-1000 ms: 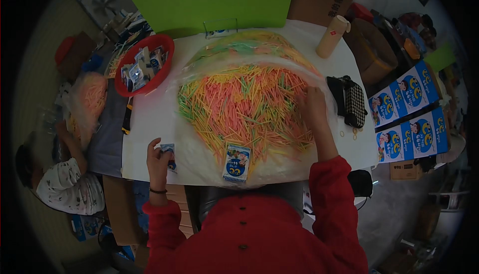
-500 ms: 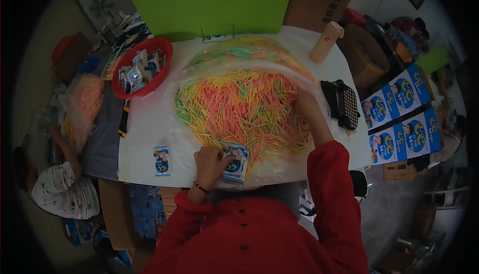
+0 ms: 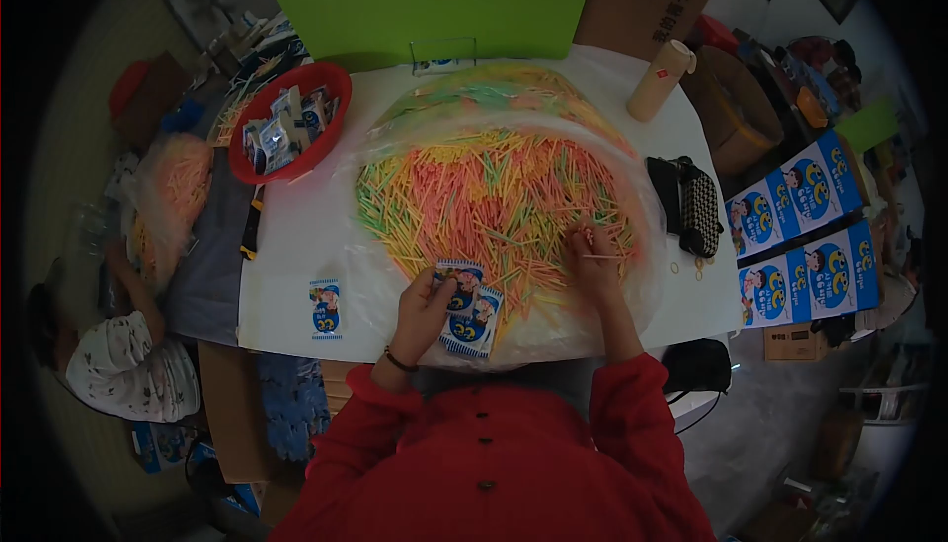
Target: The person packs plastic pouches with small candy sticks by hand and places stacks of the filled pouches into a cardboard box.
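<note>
A large clear plastic bag lies open on the table, heaped with thin pink, yellow and green sticks. My left hand pinches a small blue-and-white printed packet at the near edge of the heap. A second packet of the same print overlaps just below it; whether my fingers also grip that one is unclear. At the heap's right side, my right hand is closed around a few of the sticks, their ends showing at the fingertips. Another packet lies flat on the table to the left.
A red basin of packets and a black-and-yellow cutter are at the left. To the right are a beige bottle, a checkered pouch and blue printed cartons. A green board stands behind. Another person sits at far left.
My right hand has drawn back toward me from the heap's far right, now with sticks in its fingers. My left hand has lifted a packet, so two overlapping packets show there.
</note>
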{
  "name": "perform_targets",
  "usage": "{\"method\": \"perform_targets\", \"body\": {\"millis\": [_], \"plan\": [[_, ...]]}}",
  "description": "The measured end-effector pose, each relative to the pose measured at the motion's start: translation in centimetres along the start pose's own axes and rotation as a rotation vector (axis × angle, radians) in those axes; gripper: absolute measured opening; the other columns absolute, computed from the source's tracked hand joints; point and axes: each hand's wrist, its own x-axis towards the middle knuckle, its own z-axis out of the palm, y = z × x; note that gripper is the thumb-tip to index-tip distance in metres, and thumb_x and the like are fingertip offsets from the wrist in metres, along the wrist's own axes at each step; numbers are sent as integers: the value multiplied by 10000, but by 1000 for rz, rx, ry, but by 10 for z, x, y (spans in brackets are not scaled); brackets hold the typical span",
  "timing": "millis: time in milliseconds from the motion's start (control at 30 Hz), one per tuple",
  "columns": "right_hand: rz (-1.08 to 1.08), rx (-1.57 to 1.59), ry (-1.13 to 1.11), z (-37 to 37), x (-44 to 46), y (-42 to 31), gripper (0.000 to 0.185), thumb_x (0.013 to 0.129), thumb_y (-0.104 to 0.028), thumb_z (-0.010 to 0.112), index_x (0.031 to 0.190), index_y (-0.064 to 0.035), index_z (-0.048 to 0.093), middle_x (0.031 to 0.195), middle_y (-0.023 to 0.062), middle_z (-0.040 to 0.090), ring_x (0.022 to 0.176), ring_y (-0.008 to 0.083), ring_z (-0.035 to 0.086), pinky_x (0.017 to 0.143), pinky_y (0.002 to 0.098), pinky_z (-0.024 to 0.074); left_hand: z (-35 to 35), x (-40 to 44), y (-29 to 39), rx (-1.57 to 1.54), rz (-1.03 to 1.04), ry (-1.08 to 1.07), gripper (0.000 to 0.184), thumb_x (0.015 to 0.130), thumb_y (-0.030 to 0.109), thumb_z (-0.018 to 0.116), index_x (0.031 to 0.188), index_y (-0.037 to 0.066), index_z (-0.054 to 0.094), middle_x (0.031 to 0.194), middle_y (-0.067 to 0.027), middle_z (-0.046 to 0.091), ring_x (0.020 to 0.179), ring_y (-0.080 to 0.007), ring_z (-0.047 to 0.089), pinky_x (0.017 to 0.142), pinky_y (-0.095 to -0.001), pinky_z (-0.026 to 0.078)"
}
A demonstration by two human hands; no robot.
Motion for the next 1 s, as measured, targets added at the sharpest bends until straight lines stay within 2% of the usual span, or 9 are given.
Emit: {"method": "perform_targets", "body": {"millis": [67,167,233,333,367,433,633,867,1000], "plan": [[16,-58,-7,1,5,-8,141,986,-145,506,1099,-70,543,929,-5,559,748,70,503,667,232,433,4,4,17,-284,-101,-25,166,975,130,522,1092,19,560,990,-68,650,883,-185,643,782,-321,536],[10,515,111,7,0,-39,160,986,-192,528,1102,-87,561,979,13,604,839,101,578,719,263,479,10,11,20,-580,-275,-71,225,995,143,489,1170,12,542,1049,-68,656,939,-187,655,833,-342,555],[318,794,167,3,-4,-43,182,996,-202,505,1109,-75,571,1141,77,613,1067,157,588,938,316,470,15,11,8,-571,-355,-83,239,985,134,511,1173,0,570,1073,-78,664,934,-183,663,819,-334,559],[147,497,129,18,-11,-39,182,999,-211,497,1094,-74,569,1172,95,613,1102,186,586,961,324,453,25,11,-5,-481,-349,-118,215,969,109,536,1129,-15,608,1046,-86,678,901,-172,668,807,-322,559],[155,504,123,21,-12,-39,182,999,-211,497,1094,-74,569,1172,95,613,1102,186,586,961,324,453,33,8,-1,-364,-330,-61,167,913,132,641,997,-2,692,879,-29,696,760,-72,643,669,-218,522],[-64,87,97,25,-13,-44,189,1003,-225,486,1097,-79,561,1193,114,613,1130,205,578,968,335,448,31,7,5,-203,-274,-89,156,894,120,660,988,4,705,848,-14,692,727,-53,623,639,-202,499],[-7,596,-176,58,-33,-87,153,1012,-196,452,1071,-84,536,1185,152,627,1177,238,556,1020,388,399,32,11,9,87,-91,-158,159,849,100,705,988,25,727,735,33,654,616,-10,545,552,-177,430],[-168,482,-357,78,-32,-92,147,1012,-167,427,1080,-74,518,1176,159,629,1298,277,446,1093,446,306,34,8,15,205,46,-206,149,859,105,697,984,27,723,649,41,592,576,-7,508,520,-190,409],[-104,300,-374,78,-32,-87,141,1003,-196,460,1060,-83,522,1166,179,615,1266,275,483,1027,423,399,35,8,12,188,62,-189,146,862,103,694,981,23,720,636,43,575,571,-8,506,514,-193,403]]}}
